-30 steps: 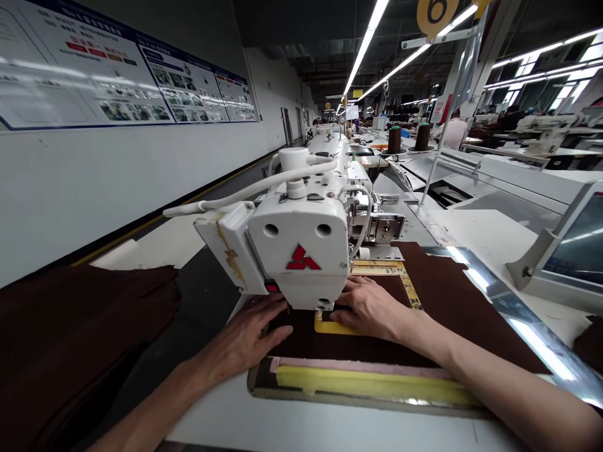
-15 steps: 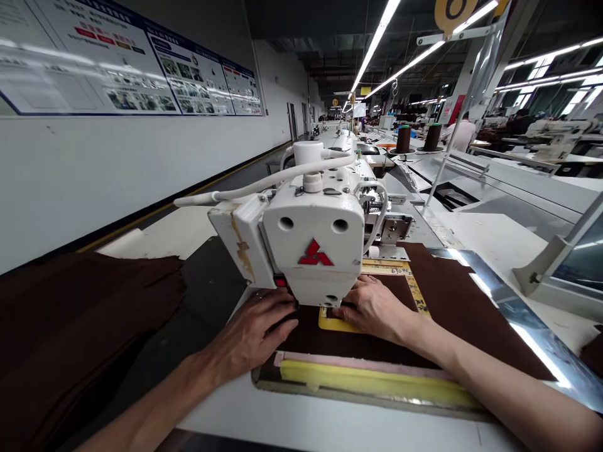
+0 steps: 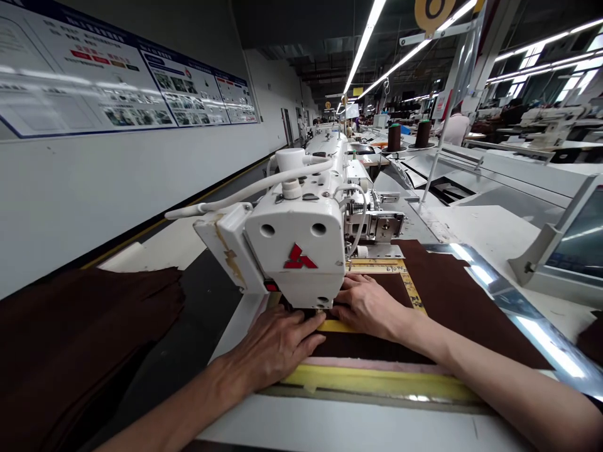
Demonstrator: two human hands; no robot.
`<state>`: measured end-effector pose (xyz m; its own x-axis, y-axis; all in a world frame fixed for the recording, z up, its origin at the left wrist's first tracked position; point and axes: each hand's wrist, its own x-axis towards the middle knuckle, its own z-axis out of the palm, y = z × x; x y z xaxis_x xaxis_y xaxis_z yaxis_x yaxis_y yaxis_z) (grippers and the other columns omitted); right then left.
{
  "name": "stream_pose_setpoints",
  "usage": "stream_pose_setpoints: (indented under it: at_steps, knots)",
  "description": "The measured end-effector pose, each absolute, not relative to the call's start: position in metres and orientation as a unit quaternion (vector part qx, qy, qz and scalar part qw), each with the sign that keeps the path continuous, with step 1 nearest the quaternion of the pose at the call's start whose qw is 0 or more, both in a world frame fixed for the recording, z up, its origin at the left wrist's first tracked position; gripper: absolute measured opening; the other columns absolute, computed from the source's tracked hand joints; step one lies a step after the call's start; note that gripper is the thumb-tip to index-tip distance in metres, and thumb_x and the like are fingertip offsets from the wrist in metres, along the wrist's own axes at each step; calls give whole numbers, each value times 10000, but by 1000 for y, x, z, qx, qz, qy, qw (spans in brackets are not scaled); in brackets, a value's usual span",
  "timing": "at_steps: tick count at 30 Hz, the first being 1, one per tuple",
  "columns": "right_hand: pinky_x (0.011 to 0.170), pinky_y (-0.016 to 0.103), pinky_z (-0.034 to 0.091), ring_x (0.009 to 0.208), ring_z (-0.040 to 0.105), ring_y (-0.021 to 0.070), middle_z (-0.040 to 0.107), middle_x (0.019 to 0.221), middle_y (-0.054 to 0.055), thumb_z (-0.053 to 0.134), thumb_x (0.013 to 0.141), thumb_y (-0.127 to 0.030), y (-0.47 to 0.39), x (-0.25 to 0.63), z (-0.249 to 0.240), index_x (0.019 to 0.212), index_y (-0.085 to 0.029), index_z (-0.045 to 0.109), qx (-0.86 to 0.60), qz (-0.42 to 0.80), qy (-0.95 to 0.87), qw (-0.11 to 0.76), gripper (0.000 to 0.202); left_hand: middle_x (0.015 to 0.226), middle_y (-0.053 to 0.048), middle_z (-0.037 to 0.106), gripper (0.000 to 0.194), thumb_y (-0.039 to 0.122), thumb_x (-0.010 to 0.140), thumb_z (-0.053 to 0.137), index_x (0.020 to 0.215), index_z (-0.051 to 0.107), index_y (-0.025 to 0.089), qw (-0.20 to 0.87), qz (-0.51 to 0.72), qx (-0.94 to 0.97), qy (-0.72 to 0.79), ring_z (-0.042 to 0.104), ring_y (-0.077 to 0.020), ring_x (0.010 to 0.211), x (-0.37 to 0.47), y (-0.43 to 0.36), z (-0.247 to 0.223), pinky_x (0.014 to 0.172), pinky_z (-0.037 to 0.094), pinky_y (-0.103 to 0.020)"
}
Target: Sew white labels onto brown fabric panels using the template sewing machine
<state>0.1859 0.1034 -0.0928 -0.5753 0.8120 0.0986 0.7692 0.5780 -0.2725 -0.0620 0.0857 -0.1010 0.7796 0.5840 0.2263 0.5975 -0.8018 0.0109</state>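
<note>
Brown fabric (image 3: 475, 314) lies flat under the head of a white sewing machine (image 3: 294, 232) with a red three-diamond mark. On the fabric rests a yellow frame-shaped template (image 3: 412, 292) with handwriting on it. My left hand (image 3: 280, 342) is spread low, its fingertips touching the template's near edge just below the machine head. My right hand (image 3: 372, 307) lies on the fabric inside the template, fingers stretched forward and partly behind the machine head. The needle area is hidden by the head and my fingers.
A pile of brown fabric (image 3: 94, 320) lies at the left. A yellow strip (image 3: 386, 382) runs along the near edge of the work surface. At the right stands a screen (image 3: 577, 235); thread cones (image 3: 394, 137) stand farther back. A person (image 3: 456, 127) sits in the background.
My left hand has moved right, from the fabric beside the machine head onto the template's near edge. My right hand stays at almost the same place on the fabric. The view has shifted slightly.
</note>
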Motion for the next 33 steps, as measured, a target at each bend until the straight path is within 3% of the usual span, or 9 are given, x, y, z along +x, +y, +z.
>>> stream_pose_setpoints:
  at_steps: [8,13,16,26,33]
  knots:
    - [1057,464,403,1244,545,302,653,1263,94,583,1009,-331,100,180,-88,1110,-246,735,-479,100,-867,90,201,777,-14,700,174,260,1054,478,1069,643,208,51,-100,-954,-280,698,-238,698,-51,88,-103,634,493,-363]
    - [992,482,434,1164,565,314,631,1281,93,645,964,-352,100,178,-88,1111,-254,732,-506,93,-852,97,197,780,-15,703,244,246,1059,466,1246,609,182,53,-118,-952,-279,698,-230,686,-53,87,-109,631,491,-363]
    - [984,500,433,1154,564,319,627,1281,84,663,954,-389,102,178,-91,1119,-279,732,-509,97,-849,102,210,821,-23,694,305,231,1059,476,1336,583,164,51,-138,-949,-278,696,-210,729,-61,81,-111,706,510,-365]
    - [1020,468,415,1198,550,308,638,1280,65,661,955,-446,104,182,-90,1075,-300,760,-495,125,-853,106,213,961,-52,630,261,140,1024,544,1252,659,194,-85,-232,-923,-294,612,-180,892,-105,72,-119,835,485,-350]
    - [1032,459,404,1205,540,298,645,1273,54,675,933,-395,104,182,-88,1080,-299,755,-494,133,-852,112,193,1020,-66,635,237,158,1028,548,1214,683,215,-105,-240,-915,-308,611,-201,965,-108,79,-120,865,487,-349]
